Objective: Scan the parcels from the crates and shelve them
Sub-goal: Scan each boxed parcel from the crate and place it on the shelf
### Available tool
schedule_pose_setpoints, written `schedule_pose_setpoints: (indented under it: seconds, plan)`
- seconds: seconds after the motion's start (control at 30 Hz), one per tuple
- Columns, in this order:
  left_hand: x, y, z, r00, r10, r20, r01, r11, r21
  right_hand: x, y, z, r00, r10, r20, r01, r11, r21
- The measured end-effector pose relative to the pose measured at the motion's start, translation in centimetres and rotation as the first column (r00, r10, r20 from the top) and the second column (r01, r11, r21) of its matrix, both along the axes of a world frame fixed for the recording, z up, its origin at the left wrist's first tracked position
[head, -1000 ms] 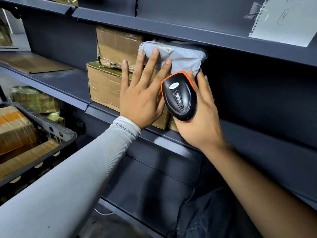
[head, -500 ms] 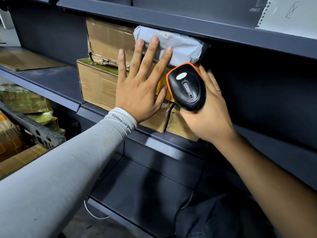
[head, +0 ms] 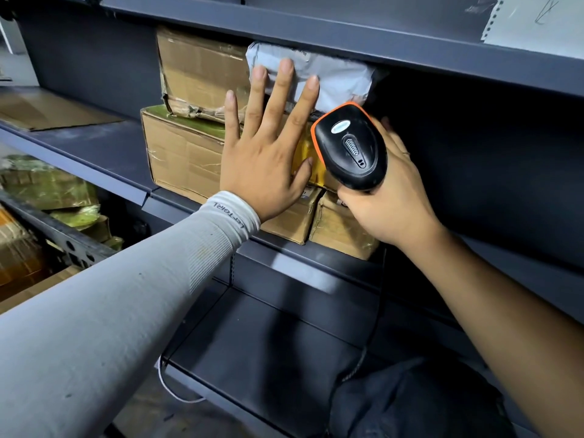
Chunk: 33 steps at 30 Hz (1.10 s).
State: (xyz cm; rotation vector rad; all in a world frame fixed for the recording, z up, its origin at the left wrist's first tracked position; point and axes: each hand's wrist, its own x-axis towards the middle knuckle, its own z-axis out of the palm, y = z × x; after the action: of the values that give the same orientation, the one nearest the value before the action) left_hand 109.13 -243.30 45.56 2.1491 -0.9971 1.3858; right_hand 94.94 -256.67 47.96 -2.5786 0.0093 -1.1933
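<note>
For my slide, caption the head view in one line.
Left hand presses flat on stacked parcels, fingertips on the grey mailer; right hand grips the scanner.

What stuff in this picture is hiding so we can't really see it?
Head view, the only one:
- Yellow parcel: mostly hidden behind the left hand and the scanner.
- Label on the grey bag: partly under the upper shelf edge, print too small to read.
- Right hand fingertips: hidden behind the scanner.
- White paper: cut off by the top and right edges.
- Crate contents: cut off by the left edge.
</note>
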Motion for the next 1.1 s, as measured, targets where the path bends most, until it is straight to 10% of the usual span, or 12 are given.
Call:
schedule_pose_setpoints:
  seconds: [1.1]
  plan:
    - [-1.9, -0.1, 1.6, 0.992, -0.083, -0.095, 0.097, 0.983, 0.155, -2.9, 1.2, -1.9, 0.998, 0.045, 0.048, -0.051, 0.987, 0.153]
